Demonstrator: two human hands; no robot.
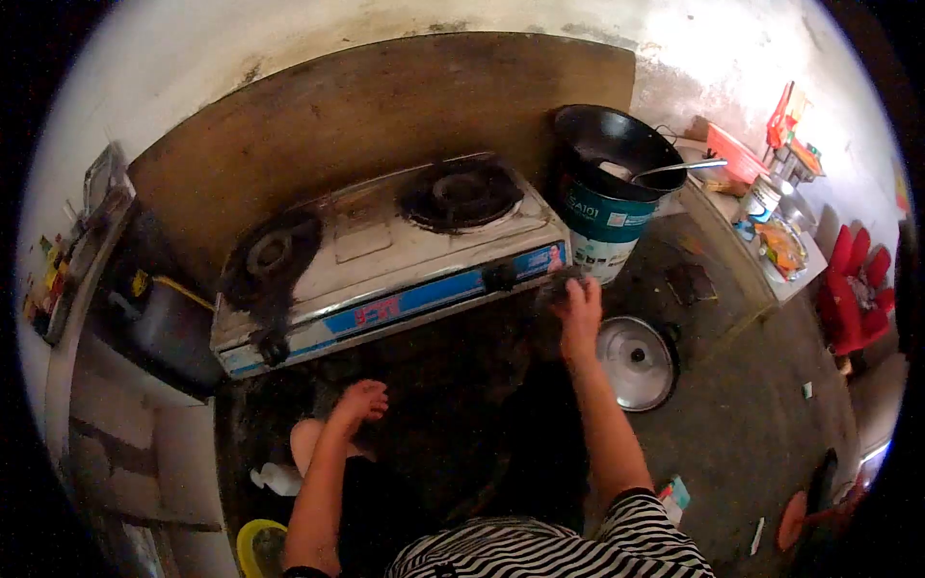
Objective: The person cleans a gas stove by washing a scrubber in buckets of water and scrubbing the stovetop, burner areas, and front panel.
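My right hand (581, 313) is closed at the front right corner of the gas stove (385, 226), its fingertips on a small dark clump (553, 288) whose kind I cannot make out. My left hand (361, 402) hangs near my knee in front of the stove, fingers loosely curled and partly apart, with nothing visible in it. The two-burner stove has a blue front strip and dark, grimy burners. Right of it, a black wok (621, 135) rests on a green and white bucket (607, 226), with a metal ladle (679, 170) in it. Beside my right forearm lies a round metal lid (636, 361).
A wooden board (385, 106) leans on the wall behind the stove. At left stand a dark pot (173, 332) and shelving (183, 443). A yellow-rimmed basin (252, 551) is near my left arm. At right are a pink basket (735, 154) and a red chair (855, 299).
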